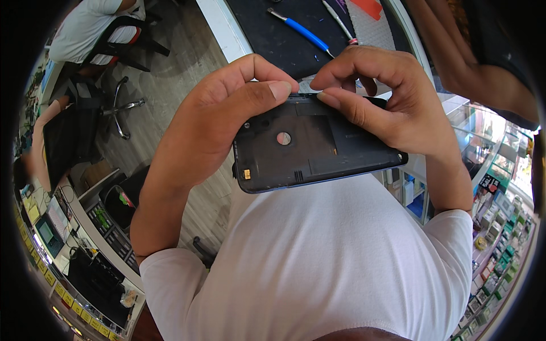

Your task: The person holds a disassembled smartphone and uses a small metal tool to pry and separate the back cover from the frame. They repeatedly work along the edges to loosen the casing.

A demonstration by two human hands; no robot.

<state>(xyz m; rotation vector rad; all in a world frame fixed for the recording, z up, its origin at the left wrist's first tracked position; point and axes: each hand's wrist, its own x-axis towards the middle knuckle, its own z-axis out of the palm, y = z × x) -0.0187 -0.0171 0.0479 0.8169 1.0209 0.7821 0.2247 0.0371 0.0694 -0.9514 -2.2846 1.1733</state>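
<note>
Black phone shell (318,148) (round-holed): left hand (219,116) and right hand (406,105) each holding its far edge; blue-handled tool (307,35) beyond it.

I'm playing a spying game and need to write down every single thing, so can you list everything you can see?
Phone panel: 1, black, between the hands
Blue-handled tool: 1, blue, on the mat
Slim tool: 1, pale with a red end, right of it
Mat: 1, black, top
Textured sheet: 1, grey, top right
Red piece: 1, red, on the sheet
Floor: 1, grey, left
Person in a chair: 1, white shirt, upper left
Small boxes: many, mixed colours, right
Yellow labels: several, yellow, lower left
Far clutter: too small to count
Shirt: 1, white, bottom middle
Left hand: 1, bare, panel's upper edge
Right hand: 1, bare, same edge
</note>
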